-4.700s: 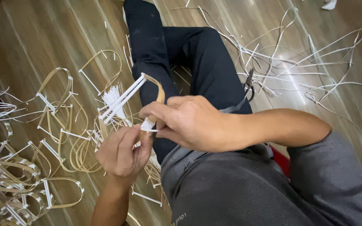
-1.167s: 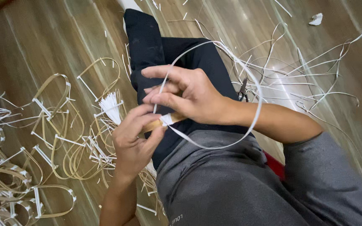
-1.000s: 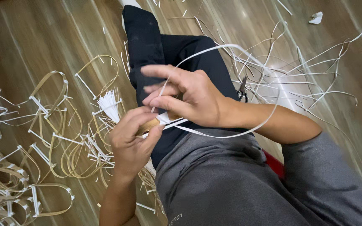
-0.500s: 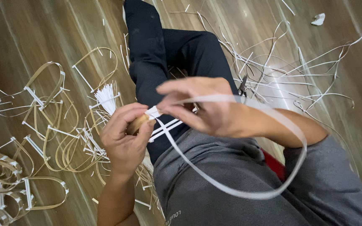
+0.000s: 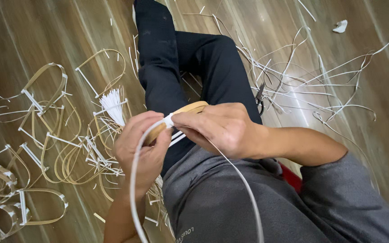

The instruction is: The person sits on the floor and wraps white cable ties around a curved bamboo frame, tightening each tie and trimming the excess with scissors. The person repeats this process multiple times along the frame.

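Observation:
My left hand [image 5: 142, 150] grips a bent tan cane strip [image 5: 190, 109] over my lap. My right hand [image 5: 219, 128] pinches a thin white plastic strip [image 5: 133, 180] where it is wound around the cane beside my left thumb. The white strip loops down past my left wrist and back across my grey shirt. A fan of white strip ends [image 5: 112, 104] sticks out just left of my left hand.
Many bent cane loops bound with white strip [image 5: 46, 148] lie on the wooden floor at left. Loose white strips [image 5: 320, 90] are tangled on the floor at right, with dark scissors [image 5: 260, 96] by my knee. My legs in dark trousers [image 5: 167, 67] stretch ahead.
My right hand has drawn the white strip in; the wide loop that swung out to the right now hangs down beside my left wrist. Both hands stay on the cane.

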### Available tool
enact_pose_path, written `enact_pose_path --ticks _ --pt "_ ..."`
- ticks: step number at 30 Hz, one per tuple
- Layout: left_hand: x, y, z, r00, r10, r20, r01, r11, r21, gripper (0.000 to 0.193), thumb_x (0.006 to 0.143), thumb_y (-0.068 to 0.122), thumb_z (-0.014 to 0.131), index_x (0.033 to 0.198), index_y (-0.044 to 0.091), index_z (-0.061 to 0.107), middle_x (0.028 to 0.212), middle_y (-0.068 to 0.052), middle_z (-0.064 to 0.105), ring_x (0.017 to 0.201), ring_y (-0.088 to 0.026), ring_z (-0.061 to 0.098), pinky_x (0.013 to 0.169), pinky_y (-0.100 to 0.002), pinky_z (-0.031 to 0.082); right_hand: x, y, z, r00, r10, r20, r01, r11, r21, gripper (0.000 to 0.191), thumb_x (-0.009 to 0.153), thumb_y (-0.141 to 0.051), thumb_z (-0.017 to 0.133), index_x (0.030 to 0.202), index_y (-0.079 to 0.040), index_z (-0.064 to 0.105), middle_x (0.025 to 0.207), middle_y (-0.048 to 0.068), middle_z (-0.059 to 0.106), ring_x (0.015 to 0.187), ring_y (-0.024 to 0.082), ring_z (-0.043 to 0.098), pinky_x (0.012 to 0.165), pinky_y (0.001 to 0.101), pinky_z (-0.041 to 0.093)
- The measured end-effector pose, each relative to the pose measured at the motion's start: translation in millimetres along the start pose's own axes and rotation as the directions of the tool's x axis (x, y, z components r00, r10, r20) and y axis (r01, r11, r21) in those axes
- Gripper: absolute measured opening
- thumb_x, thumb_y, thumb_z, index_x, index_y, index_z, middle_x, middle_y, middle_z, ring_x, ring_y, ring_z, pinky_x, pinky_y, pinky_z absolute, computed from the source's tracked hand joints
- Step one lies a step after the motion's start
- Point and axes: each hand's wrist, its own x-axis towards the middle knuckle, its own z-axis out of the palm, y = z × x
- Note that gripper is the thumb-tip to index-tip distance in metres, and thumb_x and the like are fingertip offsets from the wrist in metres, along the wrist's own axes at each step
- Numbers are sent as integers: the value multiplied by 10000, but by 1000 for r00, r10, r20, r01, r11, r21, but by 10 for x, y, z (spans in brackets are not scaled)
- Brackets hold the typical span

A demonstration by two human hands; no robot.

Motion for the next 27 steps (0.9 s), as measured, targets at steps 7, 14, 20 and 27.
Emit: enact_pose_path --ticks 7,14,20,27 --pt "-5 29 86 992 112 -53 -109 992 56 230 859 -30 796 1067 -22 697 1108 -138 716 942 -195 741 815 -295 602 -55 15 8 998 44 42 -43 999 -16 397 921 61 822 1233 8 582 919 82 707 803 214 742 699 326 595" --pt "-14 54 130 991 120 -55 -117 991 64 260 857 -28 820 1080 -20 686 1094 -142 711 973 -233 736 858 -322 589 -40 -19 16 995 74 61 -70 996 -62 393 904 56 815 1216 4 583 907 75 712 781 209 737 681 326 591" --pt "-34 35 154 992 122 -45 -120 992 42 265 862 -11 812 1098 -19 692 1098 -137 712 968 -226 747 835 -316 599 -26 -8 39 994 73 76 -66 994 -90 396 890 17 835 1197 -12 586 886 76 703 771 215 732 677 323 586" --pt "-32 -26 115 995 71 -66 -65 994 84 269 848 18 841 1078 -3 704 1114 -129 723 956 -212 742 819 -307 601 -114 -16 48 997 46 54 -40 994 -105 401 908 4 867 1200 8 592 836 62 674 689 191 704 611 327 556"
